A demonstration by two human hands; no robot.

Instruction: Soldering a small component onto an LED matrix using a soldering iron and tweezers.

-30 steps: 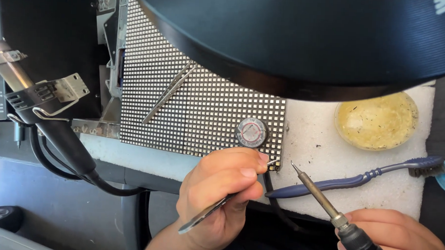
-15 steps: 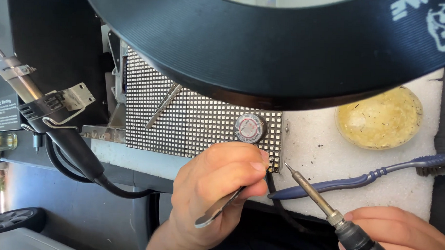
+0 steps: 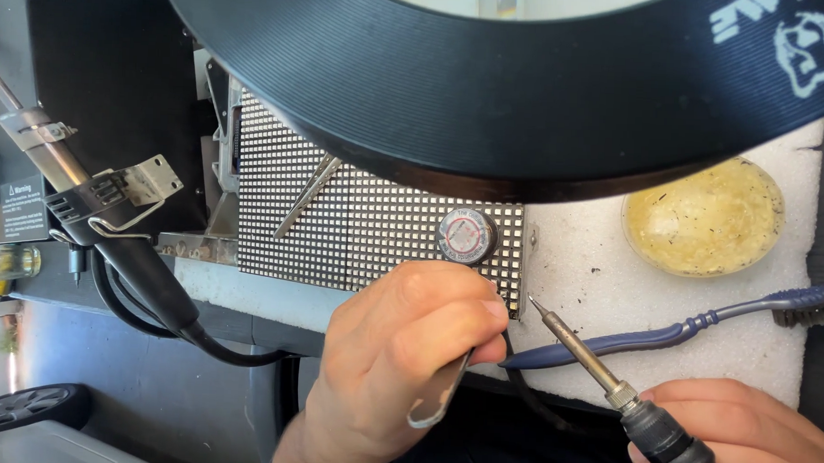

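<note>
Left hand [image 3: 398, 359] closes its grip on metal tweezers [image 3: 438, 401] at the LED matrix panel [image 3: 375, 230] lower edge; right hand [image 3: 752, 435] grips the soldering iron [image 3: 608, 375], whose tip is best steadied beside the tweezers before contact.

Pretty clearly an electronics repair workshop: an LED matrix panel [image 3: 375, 230] lies on white foam padding [image 3: 592, 293], a hot air rework gun [image 3: 93, 211] sits in its holder, there's a soldering iron [image 3: 599, 370], a tub of yellowish flux [image 3: 705, 219], a cleaning toothbrush [image 3: 682, 332] and a big ring magnifier lamp [image 3: 490, 88] overhead.
</note>
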